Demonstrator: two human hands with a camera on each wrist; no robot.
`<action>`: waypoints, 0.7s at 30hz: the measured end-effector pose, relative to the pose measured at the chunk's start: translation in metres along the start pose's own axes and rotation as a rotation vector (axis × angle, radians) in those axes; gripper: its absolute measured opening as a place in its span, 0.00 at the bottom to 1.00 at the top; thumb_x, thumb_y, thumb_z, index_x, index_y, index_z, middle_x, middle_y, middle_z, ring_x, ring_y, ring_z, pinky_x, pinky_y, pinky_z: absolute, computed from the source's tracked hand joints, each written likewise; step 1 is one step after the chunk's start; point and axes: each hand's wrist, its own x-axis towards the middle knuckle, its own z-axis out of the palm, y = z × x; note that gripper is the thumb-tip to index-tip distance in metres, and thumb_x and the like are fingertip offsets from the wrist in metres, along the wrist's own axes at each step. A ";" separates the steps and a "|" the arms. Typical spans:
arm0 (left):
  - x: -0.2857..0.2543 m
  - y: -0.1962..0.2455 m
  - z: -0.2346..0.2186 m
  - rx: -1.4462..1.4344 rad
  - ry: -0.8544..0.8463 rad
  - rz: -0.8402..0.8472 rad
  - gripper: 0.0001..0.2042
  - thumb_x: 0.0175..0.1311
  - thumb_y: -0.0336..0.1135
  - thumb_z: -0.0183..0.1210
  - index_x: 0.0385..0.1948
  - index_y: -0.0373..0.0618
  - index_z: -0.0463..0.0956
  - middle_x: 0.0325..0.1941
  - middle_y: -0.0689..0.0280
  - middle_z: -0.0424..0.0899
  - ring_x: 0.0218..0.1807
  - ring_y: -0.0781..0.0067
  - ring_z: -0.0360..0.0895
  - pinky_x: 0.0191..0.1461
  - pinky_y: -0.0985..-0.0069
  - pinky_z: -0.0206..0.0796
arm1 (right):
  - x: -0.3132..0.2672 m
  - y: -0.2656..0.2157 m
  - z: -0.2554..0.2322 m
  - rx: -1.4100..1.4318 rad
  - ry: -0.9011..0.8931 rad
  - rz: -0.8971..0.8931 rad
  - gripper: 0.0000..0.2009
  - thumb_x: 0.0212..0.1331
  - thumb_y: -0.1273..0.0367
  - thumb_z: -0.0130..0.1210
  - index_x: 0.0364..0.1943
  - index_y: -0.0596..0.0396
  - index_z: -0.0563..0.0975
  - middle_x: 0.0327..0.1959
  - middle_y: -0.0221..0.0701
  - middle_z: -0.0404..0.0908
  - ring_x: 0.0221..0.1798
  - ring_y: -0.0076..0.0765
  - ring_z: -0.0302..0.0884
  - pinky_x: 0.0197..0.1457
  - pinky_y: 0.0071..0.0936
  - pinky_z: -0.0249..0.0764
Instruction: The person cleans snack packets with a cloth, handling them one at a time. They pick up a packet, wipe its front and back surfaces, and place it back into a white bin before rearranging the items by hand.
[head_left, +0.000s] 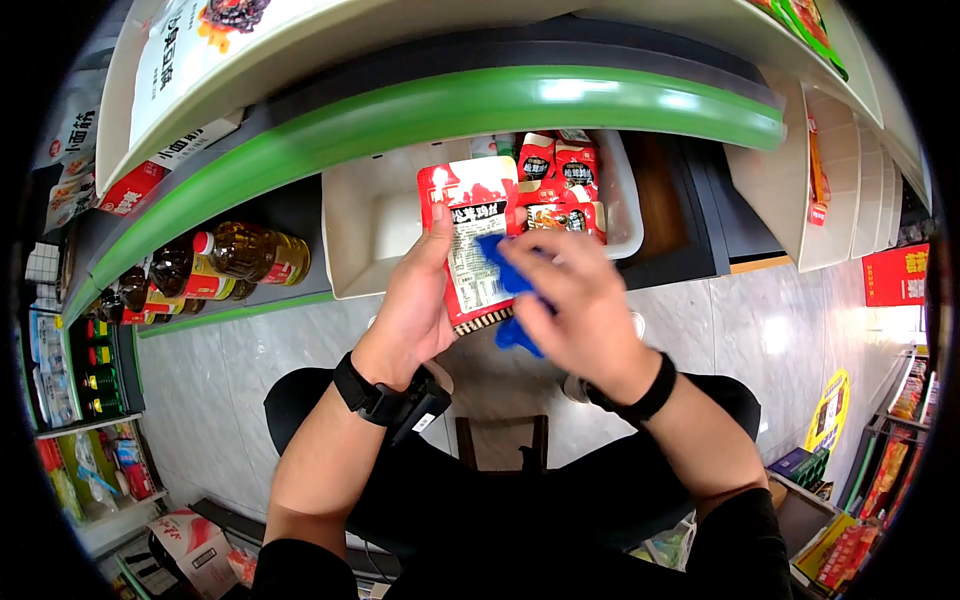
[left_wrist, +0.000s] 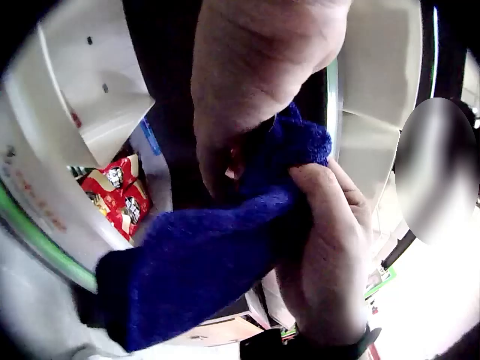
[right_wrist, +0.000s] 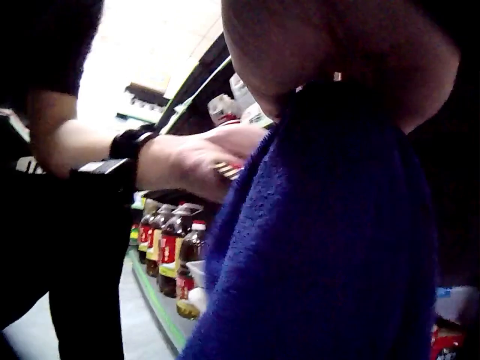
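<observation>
A red and white printed pouch (head_left: 480, 260) stands tilted in the left hand (head_left: 412, 300), whose thumb lies along the pouch's left edge. Bunched in the right hand (head_left: 580, 300), a blue cloth (head_left: 517, 335) lies against the pouch's right side in the head view. The cloth (left_wrist: 202, 247) spreads large across the left wrist view, with the right hand (left_wrist: 330, 240) pinching it and the left hand (left_wrist: 262, 67) above. From the right wrist, the cloth (right_wrist: 330, 240) hides most of the pouch, and the left hand (right_wrist: 202, 161) is behind it.
Behind the hands, a white bin (head_left: 370, 215) on the shelf holds several red pouches (head_left: 560, 170) at its right. Oil bottles (head_left: 255, 255) lie to the left. A green shelf edge (head_left: 450, 100) curves above the hands.
</observation>
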 end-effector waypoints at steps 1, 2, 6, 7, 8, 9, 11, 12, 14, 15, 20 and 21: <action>-0.002 0.001 0.002 0.005 0.046 -0.020 0.32 0.76 0.60 0.35 0.67 0.41 0.60 0.64 0.54 0.76 0.59 0.59 0.79 0.61 0.62 0.76 | 0.004 0.006 -0.009 0.017 0.066 0.036 0.18 0.49 0.73 0.60 0.48 0.59 0.81 0.46 0.38 0.78 0.48 0.47 0.76 0.55 0.39 0.74; -0.007 0.005 0.007 0.050 0.028 -0.016 0.29 0.77 0.55 0.39 0.67 0.40 0.60 0.63 0.52 0.76 0.57 0.61 0.81 0.58 0.65 0.77 | 0.008 0.013 -0.016 0.061 0.119 0.102 0.17 0.50 0.74 0.59 0.47 0.60 0.81 0.45 0.38 0.79 0.47 0.45 0.77 0.54 0.37 0.75; -0.010 0.008 0.007 0.392 -0.204 -0.010 0.28 0.77 0.48 0.47 0.70 0.42 0.57 0.64 0.56 0.75 0.57 0.69 0.79 0.58 0.74 0.72 | 0.019 0.039 -0.035 0.248 0.307 0.317 0.13 0.53 0.78 0.54 0.43 0.66 0.80 0.42 0.40 0.81 0.43 0.35 0.80 0.50 0.26 0.74; -0.011 0.008 0.009 0.405 -0.254 -0.020 0.31 0.76 0.48 0.49 0.73 0.43 0.51 0.63 0.54 0.76 0.58 0.66 0.79 0.60 0.71 0.72 | 0.019 0.045 -0.037 0.316 0.323 0.351 0.14 0.53 0.79 0.55 0.44 0.66 0.81 0.43 0.40 0.81 0.45 0.35 0.80 0.51 0.27 0.74; -0.012 0.008 0.012 0.418 -0.305 -0.030 0.35 0.74 0.47 0.51 0.75 0.43 0.45 0.62 0.51 0.76 0.58 0.62 0.79 0.62 0.68 0.71 | 0.019 0.048 -0.041 0.299 0.304 0.311 0.14 0.52 0.80 0.54 0.45 0.65 0.81 0.44 0.40 0.81 0.45 0.36 0.80 0.51 0.27 0.74; -0.013 0.007 0.013 0.431 -0.357 -0.039 0.39 0.73 0.46 0.54 0.77 0.44 0.39 0.61 0.49 0.77 0.59 0.58 0.79 0.64 0.66 0.70 | 0.020 0.048 -0.045 0.282 0.285 0.271 0.15 0.52 0.80 0.54 0.46 0.65 0.81 0.44 0.40 0.81 0.46 0.36 0.80 0.52 0.27 0.74; -0.013 0.005 0.011 0.471 -0.426 -0.045 0.40 0.72 0.43 0.55 0.77 0.46 0.38 0.62 0.53 0.76 0.58 0.64 0.78 0.64 0.69 0.67 | 0.020 0.048 -0.051 0.274 0.209 0.210 0.17 0.50 0.81 0.54 0.47 0.64 0.81 0.45 0.41 0.81 0.47 0.39 0.80 0.53 0.28 0.74; -0.013 0.005 0.009 0.478 -0.475 -0.053 0.38 0.73 0.41 0.54 0.77 0.47 0.39 0.64 0.56 0.75 0.58 0.68 0.78 0.64 0.71 0.66 | 0.021 0.047 -0.055 0.218 0.160 0.126 0.19 0.48 0.81 0.54 0.48 0.63 0.81 0.45 0.41 0.80 0.48 0.43 0.79 0.54 0.29 0.74; -0.015 0.007 0.007 0.477 -0.523 -0.085 0.39 0.73 0.39 0.56 0.78 0.48 0.39 0.66 0.59 0.73 0.57 0.71 0.78 0.64 0.74 0.64 | 0.022 0.041 -0.059 0.159 0.130 0.085 0.21 0.47 0.80 0.54 0.49 0.58 0.82 0.46 0.39 0.79 0.50 0.45 0.77 0.54 0.33 0.73; -0.017 0.009 0.008 0.483 -0.531 -0.065 0.39 0.73 0.39 0.56 0.78 0.48 0.39 0.65 0.59 0.73 0.56 0.71 0.78 0.64 0.74 0.64 | 0.023 0.039 -0.061 0.124 0.125 0.054 0.21 0.46 0.80 0.54 0.49 0.57 0.82 0.46 0.39 0.79 0.50 0.45 0.76 0.55 0.34 0.73; -0.023 0.014 0.011 0.501 -0.519 -0.047 0.40 0.73 0.38 0.56 0.77 0.44 0.37 0.64 0.56 0.74 0.56 0.68 0.80 0.63 0.73 0.65 | 0.027 0.029 -0.068 0.067 0.083 -0.095 0.22 0.43 0.80 0.56 0.47 0.52 0.84 0.47 0.37 0.79 0.48 0.45 0.75 0.54 0.36 0.73; -0.025 0.015 0.010 0.501 -0.508 -0.071 0.40 0.73 0.37 0.56 0.77 0.43 0.36 0.65 0.56 0.74 0.56 0.68 0.80 0.63 0.73 0.65 | 0.028 0.028 -0.069 0.045 0.048 -0.150 0.23 0.42 0.79 0.56 0.47 0.51 0.85 0.46 0.36 0.79 0.48 0.45 0.75 0.54 0.36 0.73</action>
